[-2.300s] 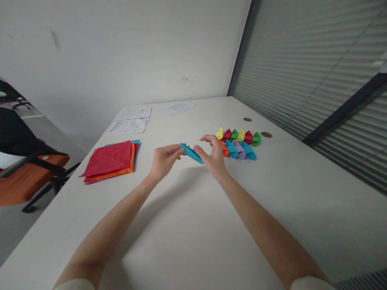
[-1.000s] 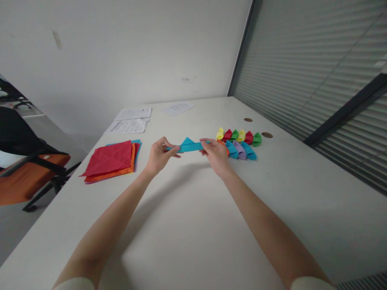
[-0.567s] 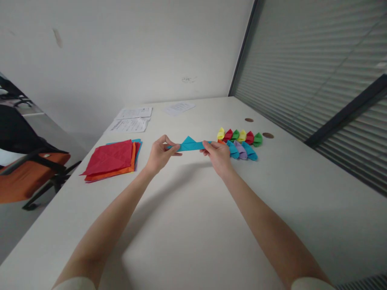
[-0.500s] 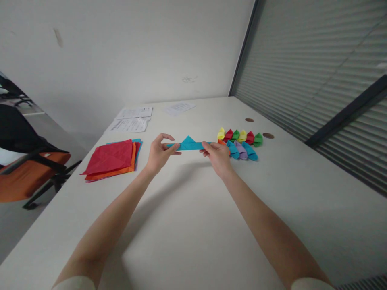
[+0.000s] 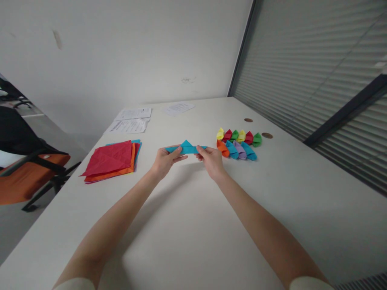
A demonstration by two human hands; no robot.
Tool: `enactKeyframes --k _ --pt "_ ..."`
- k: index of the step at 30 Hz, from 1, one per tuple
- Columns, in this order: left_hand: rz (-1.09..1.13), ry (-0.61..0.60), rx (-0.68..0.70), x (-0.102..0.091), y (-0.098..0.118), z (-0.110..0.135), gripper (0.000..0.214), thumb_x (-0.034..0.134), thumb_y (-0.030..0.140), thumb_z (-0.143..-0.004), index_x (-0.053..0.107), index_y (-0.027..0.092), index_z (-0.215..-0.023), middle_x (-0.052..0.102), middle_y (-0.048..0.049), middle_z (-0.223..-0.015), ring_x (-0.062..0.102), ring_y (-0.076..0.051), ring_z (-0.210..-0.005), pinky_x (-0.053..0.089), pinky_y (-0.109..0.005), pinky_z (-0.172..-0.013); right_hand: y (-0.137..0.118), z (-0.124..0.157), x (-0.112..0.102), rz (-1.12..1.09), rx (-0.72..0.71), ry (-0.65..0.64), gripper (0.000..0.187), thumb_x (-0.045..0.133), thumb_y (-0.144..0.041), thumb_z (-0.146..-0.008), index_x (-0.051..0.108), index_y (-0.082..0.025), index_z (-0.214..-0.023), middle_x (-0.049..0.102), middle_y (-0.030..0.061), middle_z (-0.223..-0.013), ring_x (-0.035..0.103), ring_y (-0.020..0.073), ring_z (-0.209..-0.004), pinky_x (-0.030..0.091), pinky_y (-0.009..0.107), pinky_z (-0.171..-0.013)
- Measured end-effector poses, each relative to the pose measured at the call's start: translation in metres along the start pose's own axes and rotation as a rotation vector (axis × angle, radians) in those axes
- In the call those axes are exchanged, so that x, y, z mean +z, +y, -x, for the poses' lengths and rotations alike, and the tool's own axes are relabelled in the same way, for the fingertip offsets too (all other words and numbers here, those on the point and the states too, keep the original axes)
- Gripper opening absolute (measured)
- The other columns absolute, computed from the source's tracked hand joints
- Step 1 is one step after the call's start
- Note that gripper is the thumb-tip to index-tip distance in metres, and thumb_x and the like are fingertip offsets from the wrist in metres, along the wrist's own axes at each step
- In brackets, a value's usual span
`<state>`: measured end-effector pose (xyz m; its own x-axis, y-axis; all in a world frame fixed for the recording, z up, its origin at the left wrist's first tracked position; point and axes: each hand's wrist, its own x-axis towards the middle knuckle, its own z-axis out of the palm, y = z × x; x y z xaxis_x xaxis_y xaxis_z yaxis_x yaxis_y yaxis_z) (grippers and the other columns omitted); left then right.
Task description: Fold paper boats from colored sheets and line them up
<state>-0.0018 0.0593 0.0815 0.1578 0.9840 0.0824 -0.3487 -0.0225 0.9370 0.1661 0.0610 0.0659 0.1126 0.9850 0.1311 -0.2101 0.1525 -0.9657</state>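
A blue folded napkin (image 5: 189, 149), a flat band with a small triangle sticking up at its middle, is held above the table between my two hands. My left hand (image 5: 165, 161) pinches it left of the triangle, thumb on the near face. On the other side of the triangle, my right hand (image 5: 211, 160) grips the band between thumb and fingers. The band's two ends stick out past my thumbs. Close beyond my right hand lie folded napkins in two rows, among them an orange one (image 5: 223, 148) and a purple one (image 5: 240, 150).
A stack of flat cloth napkins (image 5: 109, 157), red on top, lies on the white table (image 5: 193, 225) at the left. Printed papers (image 5: 130, 125) lie toward the wall. Two round brown discs (image 5: 267, 135) sit at the right. An orange chair (image 5: 33, 177) stands beyond the left edge.
Both hands have moved inward along the blue napkin, closer to its triangle, and slightly lower. My left fingers, lifted before, are now behind the band. The orange folded napkin shows more fully.
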Motion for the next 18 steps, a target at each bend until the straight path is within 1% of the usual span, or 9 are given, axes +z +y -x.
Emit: enactKeyframes --k 3,5,7,9,11,13,15,16,18 --pt "-0.079 -0.102 0.018 -0.005 0.005 0.0 0.045 0.076 0.046 -0.072 0.07 0.012 -0.101 0.075 -0.0091 -0.085 0.073 -0.023 -0.085 0.06 -0.042 -0.083 -0.003 -0.002 -0.002 -0.075 0.014 -0.015 0.035 0.076 -0.049 -0.065 0.066 -0.017 -0.059 0.063 0.0025 -0.057 0.051 0.0104 -0.052 0.04 0.026 -0.052" --pt "-0.222 -0.095 0.123 -0.008 0.005 0.0 0.052 0.069 0.05 -0.079 0.064 0.013 -0.116 0.074 -0.0117 -0.095 0.072 -0.023 -0.088 0.059 -0.042 -0.081 -0.001 -0.004 -0.005 -0.132 0.046 -0.001 0.034 0.079 -0.048 -0.061 0.066 -0.016 -0.059 0.063 0.0021 -0.057 0.051 0.0099 -0.052 0.04 0.025 -0.05" --pt "-0.485 -0.049 0.34 -0.012 0.004 0.001 0.06 0.069 0.048 -0.08 0.055 0.018 -0.13 0.069 -0.0148 -0.115 0.069 -0.025 -0.099 0.057 -0.042 -0.085 0.003 -0.007 -0.007 -0.158 0.109 0.035 0.035 0.082 -0.046 -0.057 0.064 -0.017 -0.058 0.063 0.0016 -0.057 0.051 0.0095 -0.051 0.04 0.024 -0.049" --pt "-0.851 -0.064 0.578 -0.015 0.001 0.002 0.061 0.073 0.042 -0.078 0.053 0.023 -0.133 0.059 -0.0153 -0.133 0.06 -0.028 -0.116 0.051 -0.043 -0.094 0.009 -0.009 -0.009 -0.146 0.193 0.066 0.036 0.084 -0.045 -0.052 0.063 -0.017 -0.058 0.062 0.0013 -0.056 0.051 0.0093 -0.05 0.039 0.023 -0.047" --pt "-1.2 -0.171 0.72 -0.019 -0.003 0.003 0.047 0.07 0.036 -0.081 0.06 0.026 -0.126 0.059 -0.0134 -0.134 0.055 -0.03 -0.122 0.045 -0.044 -0.098 0.016 -0.011 -0.01 -0.11 0.27 0.046 0.038 0.084 -0.046 -0.05 0.062 -0.016 -0.059 0.063 0.0022 -0.056 0.052 0.0101 -0.049 0.041 0.024 -0.047" --pt "-1.386 -0.249 0.765 -0.024 -0.008 0.002 0.031 0.059 0.026 -0.09 0.065 0.025 -0.12 0.067 -0.0119 -0.121 0.062 -0.027 -0.111 0.044 -0.041 -0.094 0.021 -0.01 -0.01 -0.039 0.303 -0.005 0.042 0.083 -0.051 -0.052 0.064 -0.015 -0.063 0.063 0.0039 -0.058 0.055 0.0125 -0.052 0.044 0.026 -0.05" --pt "-1.438 -0.248 0.761 -0.028 -0.012 0.0 0.027 0.052 0.023 -0.093 0.068 0.022 -0.115 0.071 -0.0117 -0.111 0.066 -0.024 -0.1 0.045 -0.038 -0.089 0.022 -0.009 -0.011 0.104 0.211 -0.027 0.047 0.081 -0.054 -0.057 0.069 -0.015 -0.079 0.066 0.0062 -0.07 0.059 0.0159 -0.062 0.047 0.029 -0.056" --pt "-1.431 -0.219 0.74 -0.029 -0.013 -0.002 0.026 0.05 0.024 -0.094 0.069 0.021 -0.111 0.072 -0.0116 -0.107 0.067 -0.023 -0.096 0.046 -0.036 -0.086 0.021 -0.008 -0.011 0.214 0.102 -0.026 0.052 0.08 -0.055 -0.058 0.07 -0.015 -0.09 0.067 0.0078 -0.08 0.061 0.018 -0.07 0.048 0.031 -0.061" --pt "-1.36 -0.184 0.669 -0.03 -0.013 -0.004 0.025 0.05 0.027 -0.094 0.071 0.02 -0.105 0.073 -0.0109 -0.102 0.068 -0.022 -0.091 0.048 -0.034 -0.082 0.018 -0.006 -0.014 0.497 -0.18 -0.064 0.058 0.081 -0.052 -0.062 0.069 -0.02 -0.108 0.066 0.0099 -0.101 0.061 0.0225 -0.089 0.048 0.035 -0.074"
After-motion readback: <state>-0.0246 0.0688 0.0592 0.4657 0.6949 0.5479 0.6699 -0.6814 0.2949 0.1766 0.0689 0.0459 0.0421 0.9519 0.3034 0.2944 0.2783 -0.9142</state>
